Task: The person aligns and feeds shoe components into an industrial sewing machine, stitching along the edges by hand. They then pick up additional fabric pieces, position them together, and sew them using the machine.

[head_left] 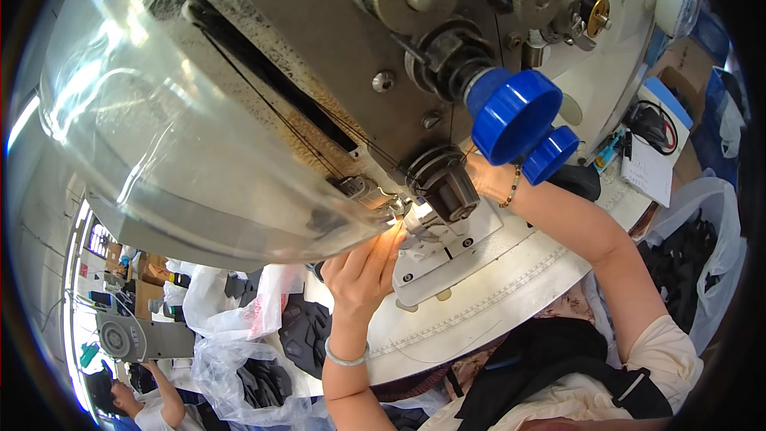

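At the centre of the frame, the needle area of a grey industrial sewing machine (343, 88) is being attended to, just above a white metal plate with screws (447, 251). The left hand (361, 271) is raised from the lower middle, its fingers held together and extended so that the fingertips (392, 233) touch the brightly lit point beside the needle; whether anything thin is pinched there cannot be told. The right hand (488, 177), wearing a beaded bracelet, is reached in behind two blue plastic knobs (519, 120), and its fingers are hidden, so their state cannot be told. No sewn piece is seen under the needle, so the work is judged to be at a setting-up stage. A clear curved guard (159, 128) fills the upper left. Clear plastic bags of dark pieces (255, 367) lie at lower left, another at right (702, 255), and a white paper sheet (648, 168) is placed at right.
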The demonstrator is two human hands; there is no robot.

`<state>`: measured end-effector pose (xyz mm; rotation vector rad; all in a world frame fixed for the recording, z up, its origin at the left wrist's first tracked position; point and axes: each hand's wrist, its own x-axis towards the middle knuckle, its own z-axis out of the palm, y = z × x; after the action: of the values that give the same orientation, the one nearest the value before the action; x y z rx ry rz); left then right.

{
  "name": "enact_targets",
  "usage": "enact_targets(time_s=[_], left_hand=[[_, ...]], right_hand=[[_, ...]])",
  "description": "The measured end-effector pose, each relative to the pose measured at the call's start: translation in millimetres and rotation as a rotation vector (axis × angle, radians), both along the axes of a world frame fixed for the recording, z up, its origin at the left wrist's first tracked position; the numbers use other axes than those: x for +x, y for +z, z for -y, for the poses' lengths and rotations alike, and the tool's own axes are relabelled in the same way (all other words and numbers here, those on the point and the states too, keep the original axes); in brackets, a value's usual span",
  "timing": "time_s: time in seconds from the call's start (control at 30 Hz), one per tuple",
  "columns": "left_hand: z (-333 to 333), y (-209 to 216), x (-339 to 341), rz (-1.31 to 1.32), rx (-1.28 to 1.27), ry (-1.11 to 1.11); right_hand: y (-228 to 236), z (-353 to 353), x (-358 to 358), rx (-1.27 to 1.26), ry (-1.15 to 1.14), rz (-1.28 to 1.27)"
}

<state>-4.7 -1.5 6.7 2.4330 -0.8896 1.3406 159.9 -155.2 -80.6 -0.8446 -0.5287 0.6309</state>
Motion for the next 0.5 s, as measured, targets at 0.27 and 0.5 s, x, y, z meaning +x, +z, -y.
enact_targets(time_s=[0.27,0.5], left_hand=[[5,3,-3,0.017,0.034,0.038],[4,1,-4,0.038,0.038,0.026]], right_hand=[[2,-4,4,0.007,0.057,-0.036],[-2,-2,3,0.025,0.05,-0.03]])
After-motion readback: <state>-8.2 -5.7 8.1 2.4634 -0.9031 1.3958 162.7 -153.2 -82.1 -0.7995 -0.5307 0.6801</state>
